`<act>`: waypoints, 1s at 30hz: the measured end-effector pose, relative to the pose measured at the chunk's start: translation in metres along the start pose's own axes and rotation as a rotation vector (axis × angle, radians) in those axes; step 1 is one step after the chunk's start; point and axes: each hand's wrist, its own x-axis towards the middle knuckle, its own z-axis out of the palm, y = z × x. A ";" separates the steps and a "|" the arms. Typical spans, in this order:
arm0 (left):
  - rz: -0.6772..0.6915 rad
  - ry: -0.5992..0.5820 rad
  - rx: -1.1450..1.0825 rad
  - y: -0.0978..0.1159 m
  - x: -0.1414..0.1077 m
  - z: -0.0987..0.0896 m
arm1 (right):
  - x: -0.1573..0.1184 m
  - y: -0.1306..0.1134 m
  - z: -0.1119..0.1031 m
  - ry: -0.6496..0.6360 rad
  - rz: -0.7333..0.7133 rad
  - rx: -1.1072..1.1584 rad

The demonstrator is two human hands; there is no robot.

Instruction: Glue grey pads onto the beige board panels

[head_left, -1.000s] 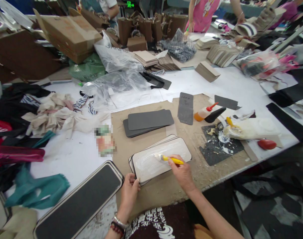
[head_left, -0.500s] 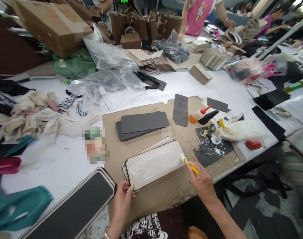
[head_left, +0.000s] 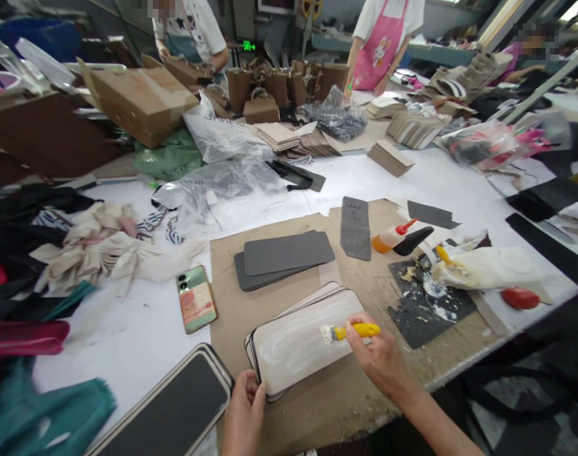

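My right hand (head_left: 371, 345) is closed around the yellow handle of a glue brush (head_left: 358, 330). The brush's whitish bristles touch the right half of a beige rounded panel (head_left: 293, 351), which has wet white streaks across it. This panel lies on top of a small fanned stack of similar dark-edged panels. With thumb and fingers, my left hand (head_left: 245, 399) pinches the panel's lower left corner. Behind the stack lie dark grey rounded boards (head_left: 289, 253). To the right, a glue-smeared black sheet (head_left: 431, 316) sits beside a white glue container (head_left: 497, 269) lying on its side.
A phone (head_left: 197, 299) lies left of the brown cardboard (head_left: 226, 316). A long stack of dark panels (head_left: 169, 405) is at front left. An orange glue bottle (head_left: 388, 237) lies behind the black sheet. Cloth strips, plastic bags and boxes crowd the far side, where other people stand.
My right hand has drawn the brush leftward from the panel's right end, and its handle now lies more level. My left hand keeps the corner. The camera view has shifted.
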 end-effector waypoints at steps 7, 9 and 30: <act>0.229 0.118 0.114 0.023 0.030 -0.008 | 0.131 -0.004 0.035 -0.225 -0.182 -0.256; 0.263 0.115 0.089 0.031 0.045 -0.007 | 0.154 0.000 0.062 -0.321 -0.213 -0.415; -0.206 -0.251 -0.773 0.145 0.082 0.012 | 0.160 -0.013 0.068 -0.290 -0.736 -0.646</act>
